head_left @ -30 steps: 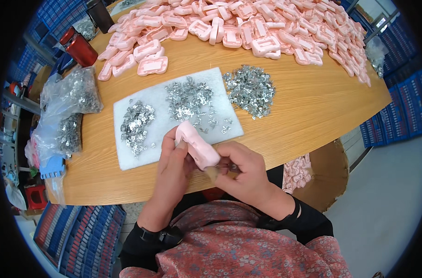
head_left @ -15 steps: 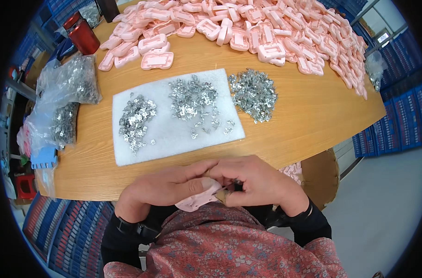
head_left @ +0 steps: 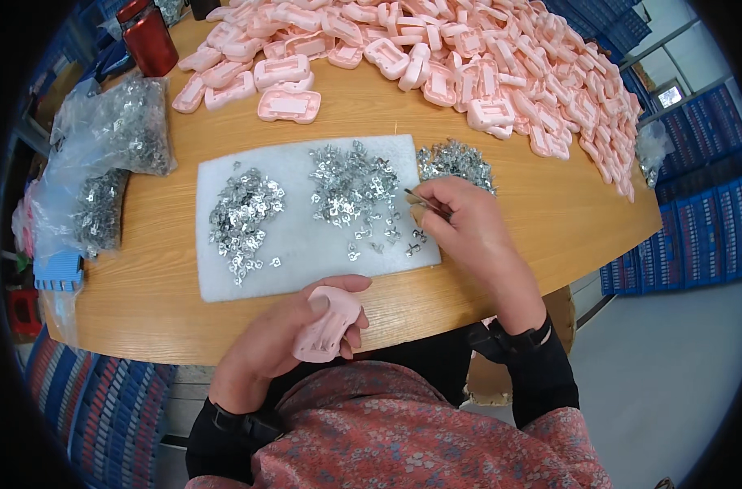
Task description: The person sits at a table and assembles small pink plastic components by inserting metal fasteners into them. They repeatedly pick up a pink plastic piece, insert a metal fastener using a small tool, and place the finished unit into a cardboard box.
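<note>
Near the table's front edge, my left hand [head_left: 263,336] is closed around a pink plastic shell [head_left: 330,324], its moulded hollow side facing up and the thumb over its rim. My right hand [head_left: 474,226] pinches a pair of dark tweezers [head_left: 428,204] above the right edge of a white foam mat [head_left: 299,261]. The tips point left, close to a heap of small silvery metal clips [head_left: 353,183]; whether they grip a clip is too small to tell. A second heap of clips [head_left: 245,220] lies on the mat's left part.
Past the mat's right edge sits another pile of clips [head_left: 456,160], partly behind my right hand. Pink shells [head_left: 469,61] are heaped along the far side of the wooden table [head_left: 566,220]. At the left stand clear bags of clips [head_left: 131,134] and a red flask [head_left: 149,41].
My hands have parted. The right one has gone forward and right with the tweezers to the mat, while the left has drawn slightly left, turning the pink shell upright.
</note>
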The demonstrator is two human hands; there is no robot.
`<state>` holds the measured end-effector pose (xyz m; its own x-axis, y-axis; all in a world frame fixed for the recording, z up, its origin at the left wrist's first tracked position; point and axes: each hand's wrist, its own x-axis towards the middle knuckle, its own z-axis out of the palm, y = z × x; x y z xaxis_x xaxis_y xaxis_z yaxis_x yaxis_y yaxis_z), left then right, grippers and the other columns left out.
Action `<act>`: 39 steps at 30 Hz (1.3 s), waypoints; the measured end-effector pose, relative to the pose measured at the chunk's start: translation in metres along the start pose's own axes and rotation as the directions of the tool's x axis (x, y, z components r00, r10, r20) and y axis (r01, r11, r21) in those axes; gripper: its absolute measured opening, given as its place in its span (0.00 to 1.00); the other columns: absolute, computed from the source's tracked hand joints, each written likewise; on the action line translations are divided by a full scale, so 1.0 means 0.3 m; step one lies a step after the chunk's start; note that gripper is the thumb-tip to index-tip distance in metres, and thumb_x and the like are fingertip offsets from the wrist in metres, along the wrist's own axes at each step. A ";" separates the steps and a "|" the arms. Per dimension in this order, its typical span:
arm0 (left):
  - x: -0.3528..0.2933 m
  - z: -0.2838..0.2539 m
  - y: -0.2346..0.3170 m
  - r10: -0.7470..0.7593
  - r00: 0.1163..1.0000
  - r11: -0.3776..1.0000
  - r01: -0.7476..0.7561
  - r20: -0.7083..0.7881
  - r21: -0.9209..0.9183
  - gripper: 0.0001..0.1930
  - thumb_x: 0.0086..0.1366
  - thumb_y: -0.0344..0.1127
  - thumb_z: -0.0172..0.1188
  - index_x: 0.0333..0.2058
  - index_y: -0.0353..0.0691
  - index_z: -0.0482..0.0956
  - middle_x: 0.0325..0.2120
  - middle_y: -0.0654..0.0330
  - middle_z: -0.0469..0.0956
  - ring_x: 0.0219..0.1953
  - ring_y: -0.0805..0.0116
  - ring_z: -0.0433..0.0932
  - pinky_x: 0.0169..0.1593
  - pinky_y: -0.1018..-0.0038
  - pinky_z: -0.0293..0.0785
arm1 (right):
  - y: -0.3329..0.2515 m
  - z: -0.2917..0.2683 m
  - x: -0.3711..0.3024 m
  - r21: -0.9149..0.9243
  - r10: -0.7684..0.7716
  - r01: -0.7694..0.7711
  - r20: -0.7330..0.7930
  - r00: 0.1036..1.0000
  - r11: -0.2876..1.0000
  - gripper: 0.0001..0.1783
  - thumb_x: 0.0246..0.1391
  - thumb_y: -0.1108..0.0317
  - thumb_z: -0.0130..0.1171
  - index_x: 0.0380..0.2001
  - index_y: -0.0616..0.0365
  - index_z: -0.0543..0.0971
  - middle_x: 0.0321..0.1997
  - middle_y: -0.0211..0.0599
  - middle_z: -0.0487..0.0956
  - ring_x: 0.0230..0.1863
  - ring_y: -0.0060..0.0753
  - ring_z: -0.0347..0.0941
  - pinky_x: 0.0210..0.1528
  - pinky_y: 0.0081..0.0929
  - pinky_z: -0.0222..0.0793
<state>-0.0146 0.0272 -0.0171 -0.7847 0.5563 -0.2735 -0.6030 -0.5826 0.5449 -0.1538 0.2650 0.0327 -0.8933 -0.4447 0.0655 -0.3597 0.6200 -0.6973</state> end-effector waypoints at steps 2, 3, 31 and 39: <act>-0.002 0.010 0.006 0.007 1.000 0.998 -0.006 -0.026 0.057 0.26 0.71 0.41 0.49 0.64 0.37 0.62 0.43 0.54 0.77 0.42 0.64 0.79 0.45 0.69 0.79 | -0.001 0.018 0.023 -0.028 -0.012 0.013 0.033 0.999 1.000 0.09 0.51 0.72 0.62 0.37 0.61 0.81 0.31 0.44 0.78 0.31 0.44 0.75 0.37 0.35 0.71; -0.006 0.014 0.010 0.013 0.999 0.996 -0.009 -0.041 0.086 0.26 0.71 0.39 0.50 0.64 0.37 0.62 0.43 0.54 0.77 0.42 0.64 0.79 0.45 0.69 0.79 | -0.011 0.023 0.033 -0.062 -0.019 0.023 0.053 0.998 0.998 0.09 0.50 0.72 0.62 0.36 0.61 0.80 0.32 0.45 0.78 0.32 0.46 0.76 0.38 0.36 0.71; -0.003 0.009 0.011 0.094 0.990 0.993 -0.086 -0.102 0.085 0.23 0.70 0.35 0.55 0.61 0.38 0.66 0.37 0.59 0.78 0.37 0.68 0.80 0.42 0.70 0.78 | -0.024 0.032 0.007 -0.098 -0.085 0.085 0.009 0.996 0.992 0.09 0.46 0.71 0.66 0.34 0.59 0.81 0.28 0.39 0.77 0.29 0.41 0.76 0.32 0.33 0.70; -0.001 0.028 0.006 0.188 0.966 0.981 -0.175 -0.180 0.088 0.22 0.69 0.33 0.56 0.60 0.37 0.66 0.36 0.59 0.78 0.37 0.69 0.79 0.41 0.71 0.79 | -0.050 0.045 -0.067 -0.139 -0.072 0.078 0.043 0.996 0.987 0.10 0.47 0.69 0.65 0.35 0.56 0.81 0.31 0.38 0.78 0.32 0.41 0.78 0.33 0.35 0.73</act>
<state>-0.0141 0.0309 -0.0093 -0.8969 0.3213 -0.3039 -0.4417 -0.6164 0.6519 -0.1268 0.2559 0.0323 -0.8523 -0.5161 0.0848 -0.4622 0.6674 -0.5839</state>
